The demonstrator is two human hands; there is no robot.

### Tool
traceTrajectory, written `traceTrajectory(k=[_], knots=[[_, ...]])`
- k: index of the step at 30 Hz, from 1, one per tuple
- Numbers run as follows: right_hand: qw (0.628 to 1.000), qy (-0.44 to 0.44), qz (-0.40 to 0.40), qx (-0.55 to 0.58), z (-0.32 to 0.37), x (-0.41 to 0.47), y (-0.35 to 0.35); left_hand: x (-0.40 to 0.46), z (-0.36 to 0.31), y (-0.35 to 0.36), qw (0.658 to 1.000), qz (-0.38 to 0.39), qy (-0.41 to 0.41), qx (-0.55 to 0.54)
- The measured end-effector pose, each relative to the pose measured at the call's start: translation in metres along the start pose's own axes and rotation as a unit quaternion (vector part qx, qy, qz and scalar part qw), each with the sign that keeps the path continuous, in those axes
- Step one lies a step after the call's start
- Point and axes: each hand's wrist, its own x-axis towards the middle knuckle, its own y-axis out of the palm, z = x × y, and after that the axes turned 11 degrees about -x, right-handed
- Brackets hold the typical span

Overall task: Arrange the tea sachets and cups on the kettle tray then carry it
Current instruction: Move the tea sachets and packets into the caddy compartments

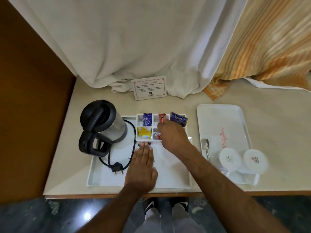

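Observation:
A white kettle tray (97,175) lies on the counter with a steel and black kettle (102,125) at its left and a divided sachet holder (152,130) at its back. My left hand (143,163) rests flat and open on the tray's paper liner, fingertips at the holder's front wall. My right hand (173,135) reaches over the holder, fingers closed on a blue tea sachet (178,119) at the right compartment. Purple (147,121), yellow (143,132) and red sachets (161,118) stand in other compartments. Two upturned white cups (229,158) (255,161) sit on a second tray.
The second white tray (223,118) lies to the right with a spoon (206,147) on it. The kettle's cord and plug (117,169) lie on the kettle tray. A printed card (149,87) stands behind, against white and orange curtains. A wooden panel bounds the left.

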Motion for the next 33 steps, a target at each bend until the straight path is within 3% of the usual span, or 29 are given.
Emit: traceTrajectory(k=[5, 10, 12, 14, 16, 18, 22, 27, 29, 33], knots=[[0.980, 0.088, -0.136, 0.112, -0.017, -0.010, -0.002, 0.001, -0.001, -0.001, 1.000, 0.004, -0.010, 0.003], [0.932, 0.216, -0.224, 0.187, -0.072, -0.038, -0.015, 0.000, 0.001, -0.001, 1.000, 0.014, -0.014, 0.003], [0.939, 0.270, -0.162, 0.138, -0.103, -0.052, -0.012, 0.000, 0.002, 0.000, 1.000, 0.012, -0.008, -0.002], [0.946, 0.307, -0.026, 0.103, -0.128, -0.060, -0.005, -0.001, 0.003, 0.001, 1.000, 0.009, -0.009, -0.005], [0.933, 0.327, 0.110, 0.103, -0.140, -0.063, 0.003, -0.001, 0.004, 0.002, 1.000, 0.007, -0.007, -0.006], [0.917, 0.329, 0.193, 0.119, -0.141, -0.061, 0.010, -0.001, 0.005, 0.003, 1.000, 0.005, -0.004, -0.007], [0.916, 0.323, 0.192, 0.138, -0.140, -0.048, 0.014, -0.001, 0.004, 0.003, 1.000, 0.001, -0.005, -0.009], [0.940, 0.236, 0.222, 0.109, -0.141, -0.040, 0.011, -0.001, 0.001, -0.001, 1.000, 0.007, -0.016, -0.015], [0.954, 0.214, 0.185, 0.102, -0.141, -0.039, -0.001, 0.000, 0.001, -0.001, 1.000, 0.012, -0.017, -0.019], [0.934, 0.231, 0.085, 0.259, -0.119, -0.042, -0.030, 0.000, 0.000, -0.003, 0.999, 0.017, -0.020, -0.021]])
